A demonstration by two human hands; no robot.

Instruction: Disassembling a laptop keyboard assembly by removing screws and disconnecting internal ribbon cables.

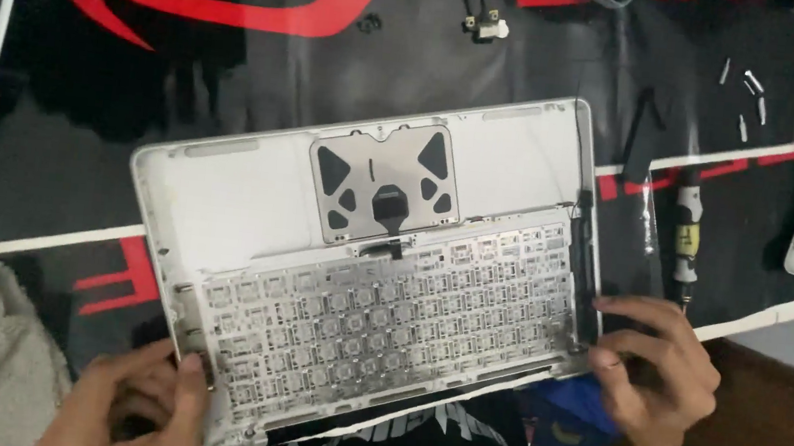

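Left hand point(135, 400) fingers pinch the near-left corner of the silver laptop shell point(363, 269), right hand point(659, 369) fingers grip its right edge. It lies tilted on the bench point(59, 168), screwdriver point(686, 246) just beside, open room at left.

Left hand point(135, 400) cut by bottom edge
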